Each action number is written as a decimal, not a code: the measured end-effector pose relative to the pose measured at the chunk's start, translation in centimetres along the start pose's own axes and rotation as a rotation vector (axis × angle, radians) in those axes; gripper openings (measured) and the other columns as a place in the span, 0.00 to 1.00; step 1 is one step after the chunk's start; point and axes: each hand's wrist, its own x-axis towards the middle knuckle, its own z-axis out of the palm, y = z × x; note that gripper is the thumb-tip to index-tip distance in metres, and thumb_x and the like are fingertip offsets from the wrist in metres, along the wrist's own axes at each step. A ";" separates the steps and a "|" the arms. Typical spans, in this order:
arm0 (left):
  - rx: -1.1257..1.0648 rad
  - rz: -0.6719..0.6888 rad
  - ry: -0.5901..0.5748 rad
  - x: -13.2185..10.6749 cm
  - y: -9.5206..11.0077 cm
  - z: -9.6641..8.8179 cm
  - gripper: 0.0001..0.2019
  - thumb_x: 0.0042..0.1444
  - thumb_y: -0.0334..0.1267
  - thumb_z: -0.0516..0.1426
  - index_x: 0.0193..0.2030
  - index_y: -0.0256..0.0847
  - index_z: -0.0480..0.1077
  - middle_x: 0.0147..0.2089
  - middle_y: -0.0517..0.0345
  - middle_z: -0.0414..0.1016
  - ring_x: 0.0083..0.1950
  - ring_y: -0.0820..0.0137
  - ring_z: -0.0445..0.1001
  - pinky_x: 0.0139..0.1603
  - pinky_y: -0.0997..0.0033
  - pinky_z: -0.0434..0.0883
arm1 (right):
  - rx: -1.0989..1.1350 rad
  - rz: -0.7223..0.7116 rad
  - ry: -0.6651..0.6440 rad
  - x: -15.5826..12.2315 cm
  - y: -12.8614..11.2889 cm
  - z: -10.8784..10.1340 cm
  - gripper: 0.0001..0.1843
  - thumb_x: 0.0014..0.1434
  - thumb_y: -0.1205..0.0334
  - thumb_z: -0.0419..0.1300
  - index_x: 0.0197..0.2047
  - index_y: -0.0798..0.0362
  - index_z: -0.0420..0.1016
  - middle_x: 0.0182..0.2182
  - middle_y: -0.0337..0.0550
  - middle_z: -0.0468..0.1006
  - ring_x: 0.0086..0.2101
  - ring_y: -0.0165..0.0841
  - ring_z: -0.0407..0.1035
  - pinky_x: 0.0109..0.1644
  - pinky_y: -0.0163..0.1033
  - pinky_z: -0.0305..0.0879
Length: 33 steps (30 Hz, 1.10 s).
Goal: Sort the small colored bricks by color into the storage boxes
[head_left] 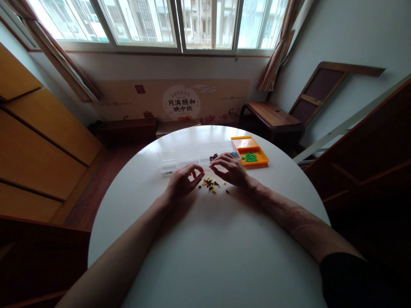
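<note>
My left hand (184,179) is closed in a pinch, thumb and forefinger tips together. Whatever it may hold is too small to make out. Facing it, my right hand (229,168) pinches a small dark piece (210,167) at its fingertips. Just below and between the hands lies a loose pile of tiny yellow, dark brown and pale pieces (210,184). Behind the hands stretches a clear plastic compartment box (188,154), with dark brown pieces (214,157) and blue pieces (235,154) in its right part. My right hand partly covers that end.
An orange tray (261,159) with small green pieces (251,158) stands at the right end of the clear box. Everything rests on a round white table (205,256). Beyond its far edge are a wooden stool (272,114) and a printed panel (128,98) under the window.
</note>
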 end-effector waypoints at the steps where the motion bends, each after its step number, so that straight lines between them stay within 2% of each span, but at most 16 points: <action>1: 0.007 0.007 -0.011 0.0 -0.1 -0.1 0.04 0.70 0.39 0.63 0.47 0.44 0.79 0.42 0.58 0.84 0.37 0.70 0.80 0.41 0.71 0.75 | -0.022 0.047 0.057 -0.1 0.2 0.1 0.06 0.75 0.58 0.63 0.45 0.45 0.82 0.44 0.42 0.87 0.47 0.41 0.77 0.58 0.50 0.71; 4: 0.024 0.027 -0.044 0.0 -0.2 -0.4 0.06 0.69 0.37 0.62 0.48 0.44 0.80 0.46 0.55 0.83 0.37 0.71 0.78 0.43 0.70 0.75 | -0.090 0.219 0.156 -0.1 1.0 0.4 0.06 0.75 0.59 0.62 0.46 0.46 0.82 0.44 0.43 0.86 0.47 0.44 0.75 0.59 0.53 0.70; 8: 0.027 0.039 -0.110 0.0 -0.4 -0.8 0.07 0.67 0.37 0.62 0.46 0.44 0.83 0.47 0.54 0.82 0.36 0.72 0.76 0.41 0.71 0.73 | -0.123 0.353 0.149 -0.1 1.5 0.6 0.05 0.72 0.59 0.63 0.48 0.48 0.80 0.47 0.46 0.85 0.49 0.47 0.75 0.59 0.54 0.70; 13: 0.025 0.068 -0.185 -0.1 -0.8 -1.0 0.07 0.66 0.38 0.64 0.46 0.47 0.85 0.49 0.55 0.81 0.32 0.75 0.72 0.41 0.70 0.73 | -0.113 0.288 0.078 -0.1 0.8 0.4 0.04 0.71 0.63 0.62 0.47 0.48 0.79 0.47 0.46 0.84 0.49 0.46 0.74 0.61 0.53 0.68; 17: 0.031 0.097 -0.200 -0.1 -0.9 -1.1 0.08 0.67 0.40 0.64 0.48 0.48 0.86 0.48 0.55 0.82 0.34 0.73 0.73 0.42 0.69 0.73 | -0.107 0.254 0.052 -0.1 0.3 0.3 0.04 0.69 0.65 0.63 0.46 0.48 0.79 0.46 0.44 0.83 0.49 0.45 0.73 0.61 0.52 0.68; 28: 0.014 0.114 -0.188 0.1 -0.6 -0.7 0.07 0.71 0.40 0.63 0.43 0.45 0.83 0.48 0.54 0.81 0.33 0.74 0.73 0.41 0.71 0.72 | -0.079 0.248 0.051 -0.2 0.6 0.4 0.05 0.68 0.66 0.63 0.45 0.47 0.79 0.46 0.45 0.84 0.50 0.45 0.74 0.61 0.53 0.69; 33: -0.049 0.032 -0.132 0.3 -0.8 -0.4 0.09 0.74 0.41 0.60 0.46 0.42 0.80 0.46 0.54 0.79 0.35 0.72 0.75 0.43 0.70 0.73 | 0.006 0.092 -0.006 -0.2 0.3 0.3 0.04 0.71 0.64 0.63 0.47 0.47 0.79 0.46 0.44 0.85 0.49 0.43 0.76 0.59 0.51 0.72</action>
